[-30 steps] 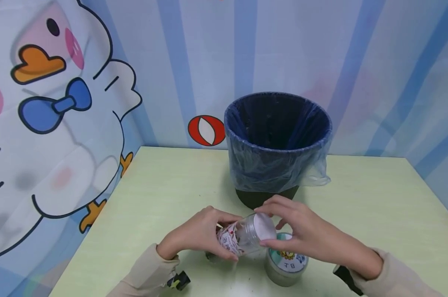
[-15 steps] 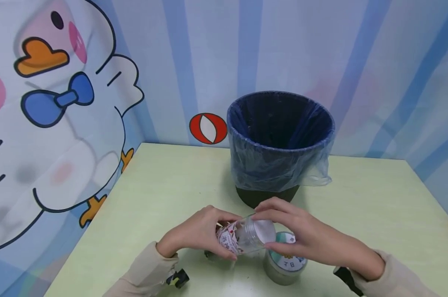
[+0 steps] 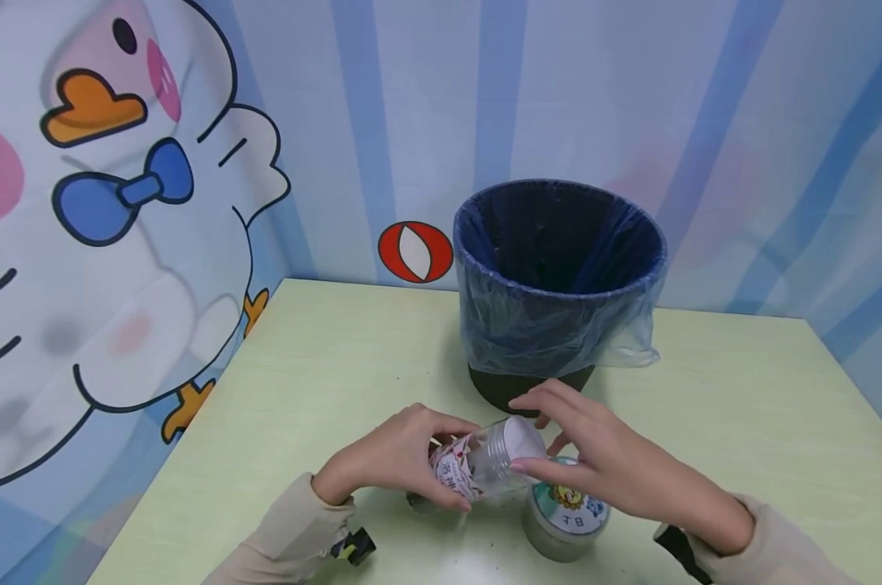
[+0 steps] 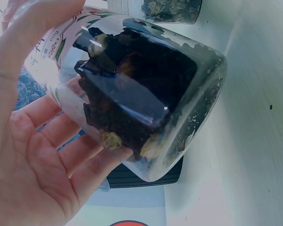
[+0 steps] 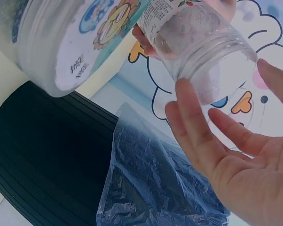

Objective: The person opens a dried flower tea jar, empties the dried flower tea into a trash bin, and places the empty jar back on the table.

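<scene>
My left hand (image 3: pixel 400 455) grips a clear jar (image 3: pixel 455 471) with a floral paper label, tilted above the table. In the left wrist view, dark dried pieces and a few pale dried buds (image 4: pixel 111 140) lie inside the jar (image 4: pixel 132 70). At its raised end, thumb and fingers of my right hand (image 3: pixel 594 451) are spread around the jar's lid (image 3: pixel 524 441), which has a white face. The right wrist view puts the thumb at one edge of this lid (image 5: pixel 226 70) and a fingertip at the other. Below, a second round jar (image 3: pixel 561 540) with a printed cartoon top stands upright.
Behind the hands stands a dark bin (image 3: pixel 528 388) lined with a blue plastic bag (image 3: pixel 550 325). The pale green table (image 3: pixel 367 341) meets a striped cartoon backdrop (image 3: pixel 419 122) at the back. Small dark specks lie on the tabletop.
My right hand turned at the lid, then turned back with its fingers raised and spread wider. The left hand keeps its hold on the jar. The head view has shifted slightly.
</scene>
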Available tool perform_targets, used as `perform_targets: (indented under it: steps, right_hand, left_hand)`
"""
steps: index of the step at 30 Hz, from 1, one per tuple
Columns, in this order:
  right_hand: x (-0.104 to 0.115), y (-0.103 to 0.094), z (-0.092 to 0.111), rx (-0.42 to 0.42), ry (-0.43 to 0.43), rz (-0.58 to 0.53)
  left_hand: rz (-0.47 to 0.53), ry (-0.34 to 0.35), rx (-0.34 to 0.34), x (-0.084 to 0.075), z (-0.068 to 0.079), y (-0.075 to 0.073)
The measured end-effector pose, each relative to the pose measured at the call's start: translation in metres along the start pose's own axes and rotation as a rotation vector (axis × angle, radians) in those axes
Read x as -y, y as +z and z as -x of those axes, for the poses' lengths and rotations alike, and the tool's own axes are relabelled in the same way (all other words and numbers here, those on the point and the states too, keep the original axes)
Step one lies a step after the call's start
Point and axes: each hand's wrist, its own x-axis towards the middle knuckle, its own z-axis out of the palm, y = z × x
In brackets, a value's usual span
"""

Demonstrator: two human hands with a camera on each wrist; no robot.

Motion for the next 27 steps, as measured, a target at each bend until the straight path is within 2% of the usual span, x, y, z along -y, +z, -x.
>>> perform_targets:
  steps: [2, 7, 17, 23, 25, 27]
  right_hand:
    - [0.0001, 0.0009, -0.0002, -0.001, 0.026, -0.014]
    - [0.0002, 0.0036, -0.001, 0.001, 0.007, -0.06]
    - [0.0008, 0.0028, 0.0004, -0.003, -0.13, 0.028]
    - [0.0011, -0.0002, 0.0012, 0.025, -0.268, 0.049]
    - [0.0019, -0.0006, 0.0019, 0.031, -0.283, 0.057]
    - [0.0027, -0.0005, 0.0026, 0.022, -0.245, 0.067]
  left_hand:
    - [-0.002, 0.003, -0.001, -0.0001, 0.0, 0.0002]
    - [-0.01, 0.0, -0.007, 0.0014, 0.0009, 0.0006]
    - [0.0, -0.013, 0.0, 0.0022, 0.0009, -0.0003]
    - [-0.002, -0.012, 0.004, 0.0006, 0.0001, -0.0013]
    - [-0.003, -0.006, 0.004, 0.0005, -0.0004, -0.0014]
    - [-0.004, -0.001, 0.005, 0.0008, -0.0012, -0.0013]
